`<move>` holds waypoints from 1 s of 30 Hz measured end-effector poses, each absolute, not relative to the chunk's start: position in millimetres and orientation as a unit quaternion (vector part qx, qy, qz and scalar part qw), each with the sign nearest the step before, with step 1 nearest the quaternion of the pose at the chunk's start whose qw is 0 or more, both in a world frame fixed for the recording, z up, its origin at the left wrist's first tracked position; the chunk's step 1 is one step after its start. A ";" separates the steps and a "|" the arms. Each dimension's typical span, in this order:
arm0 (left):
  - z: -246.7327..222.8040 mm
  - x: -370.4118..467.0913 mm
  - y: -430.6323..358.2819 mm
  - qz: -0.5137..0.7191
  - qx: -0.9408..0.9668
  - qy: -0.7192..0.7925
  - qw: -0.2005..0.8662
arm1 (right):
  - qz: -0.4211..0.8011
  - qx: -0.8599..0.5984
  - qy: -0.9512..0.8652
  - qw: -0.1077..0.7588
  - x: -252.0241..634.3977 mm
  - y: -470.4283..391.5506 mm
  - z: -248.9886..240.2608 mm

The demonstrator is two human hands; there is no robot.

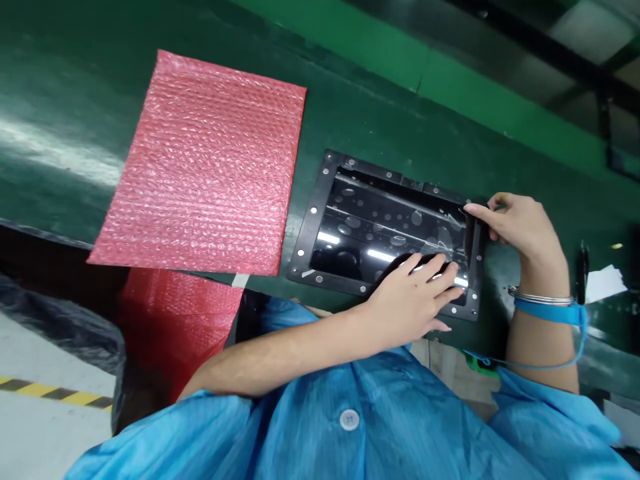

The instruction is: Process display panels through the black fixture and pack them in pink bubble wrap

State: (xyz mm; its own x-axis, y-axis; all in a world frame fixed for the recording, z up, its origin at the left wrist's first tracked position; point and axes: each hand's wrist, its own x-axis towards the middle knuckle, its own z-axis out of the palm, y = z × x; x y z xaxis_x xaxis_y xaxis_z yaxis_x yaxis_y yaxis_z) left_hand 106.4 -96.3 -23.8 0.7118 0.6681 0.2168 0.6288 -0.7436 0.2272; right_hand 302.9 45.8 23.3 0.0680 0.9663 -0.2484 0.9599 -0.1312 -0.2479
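my blue smock [320, 427] is nearest, close to the green bench [390, 120]. the black-framed panel [373, 230] lies flat there before me, probably for even support. my left hand [420, 290] rests on its near side, fingers spread, likely steadying it; my right hand [520, 223] curls at the far right corner, though i can't tell if it's pinching. pink bubble wrap [210, 173] lies apart, leftward.
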 end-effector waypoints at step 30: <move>3.9 69.5 0.0 0.256 0.799 0.523 0.149 | 0.269 -0.655 -0.603 0.367 309.0 28.5 -6.5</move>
State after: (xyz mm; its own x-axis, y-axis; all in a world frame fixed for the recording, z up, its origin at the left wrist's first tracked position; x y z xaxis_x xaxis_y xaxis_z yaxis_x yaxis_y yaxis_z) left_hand 69.5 0.0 3.9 0.3219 0.9125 0.2524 0.7600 -0.4080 0.5059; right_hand 309.0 28.5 -6.5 0.1278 0.9876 0.0913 0.5927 -0.0023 -0.8054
